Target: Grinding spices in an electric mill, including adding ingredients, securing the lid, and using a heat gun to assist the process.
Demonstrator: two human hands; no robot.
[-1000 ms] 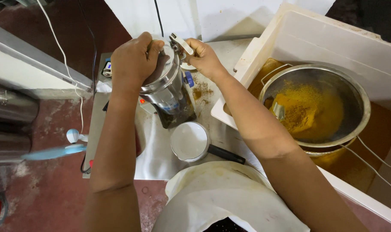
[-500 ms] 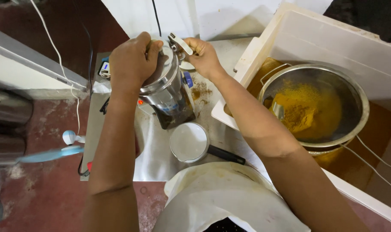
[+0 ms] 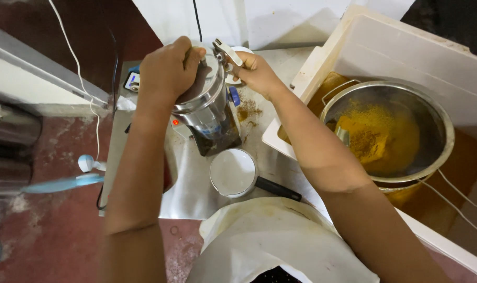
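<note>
Left hand (image 3: 168, 71) fingers clenched on steel grinder lid (image 3: 204, 89), right hand (image 3: 257, 73) grasping its latch (image 3: 227, 52).

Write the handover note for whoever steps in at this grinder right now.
Left hand: pressed on the lid of the steel grinder, holding it down.
Right hand: gripping the lid clamp at the grinder's rim.
Grinder stands on the metal table; a small white scoop with a dark handle lies in front of it.
Steel pot of yellow powder sits in the white box to the right.
Some powder is spilled beside the grinder.
Whether the clamp is latched cannot be told.
</note>
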